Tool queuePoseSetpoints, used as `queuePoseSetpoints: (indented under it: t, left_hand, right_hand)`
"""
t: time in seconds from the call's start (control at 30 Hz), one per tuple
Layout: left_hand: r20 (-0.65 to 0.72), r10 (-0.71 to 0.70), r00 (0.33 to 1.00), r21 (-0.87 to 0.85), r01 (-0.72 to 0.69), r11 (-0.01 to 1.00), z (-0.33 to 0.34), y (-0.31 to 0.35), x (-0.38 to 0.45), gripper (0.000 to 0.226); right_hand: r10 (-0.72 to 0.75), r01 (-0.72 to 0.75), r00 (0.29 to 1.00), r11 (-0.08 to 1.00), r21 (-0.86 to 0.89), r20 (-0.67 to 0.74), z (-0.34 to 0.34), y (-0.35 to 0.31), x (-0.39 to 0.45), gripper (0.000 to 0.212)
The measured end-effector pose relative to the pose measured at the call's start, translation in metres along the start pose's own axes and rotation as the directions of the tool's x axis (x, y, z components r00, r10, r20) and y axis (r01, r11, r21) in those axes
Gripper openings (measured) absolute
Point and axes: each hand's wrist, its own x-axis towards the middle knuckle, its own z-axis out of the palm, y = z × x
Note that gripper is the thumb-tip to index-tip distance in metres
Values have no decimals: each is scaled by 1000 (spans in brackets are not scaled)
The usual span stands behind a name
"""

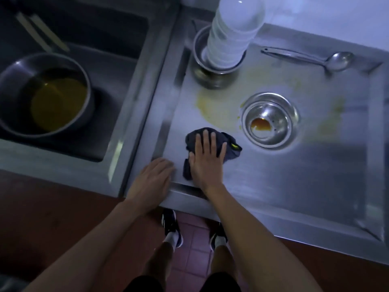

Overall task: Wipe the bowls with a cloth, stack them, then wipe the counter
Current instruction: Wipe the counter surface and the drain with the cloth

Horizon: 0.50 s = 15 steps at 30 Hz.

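Note:
A dark cloth (230, 151) lies bunched on the steel counter (294, 175) near its front left corner. My right hand (207, 159) presses flat on the cloth with straight, spread fingers. My left hand (152, 178) rests on the counter's front left rim, fingers relaxed, holding nothing. A tall stack of white bowls (233, 32) stands inside a steel bowl (207, 74) at the back. A yellowish smear (212, 106) spreads across the counter between that bowl and the cloth.
A round steel drain strainer (270, 120) with an orange-brown puddle sits right of the cloth. A steel ladle (311, 57) lies at the back right. On the left, a sink (109, 81) holds a pot (46, 98) of yellow-brown liquid. My feet stand on red floor tiles.

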Motion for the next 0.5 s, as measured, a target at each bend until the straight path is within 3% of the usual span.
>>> queuePoseSetpoints:
  t: [0.1, 0.2, 0.33, 0.5]
  left_hand:
    - [-34, -28, 999, -26, 27, 999, -11, -16, -14, 43]
    - [-60, -33, 998, -52, 30, 998, -15, -19, -21, 42]
    - [-42, -1, 999, -30, -1, 1000, -16, -1, -18, 41]
    - [-12, 82, 997, -13, -83, 997, 11, 50, 12, 39]
  right_hand:
    - [-96, 97, 995, 995, 37, -17, 7, -55, 24, 61]
    - [-114, 114, 994, 992, 47, -7, 11, -67, 34, 63]
    - [-172, 172, 985, 985, 27, 3, 7, -29, 28, 60]
    - [17, -17, 998, 1000, -6, -58, -5, 71, -17, 59]
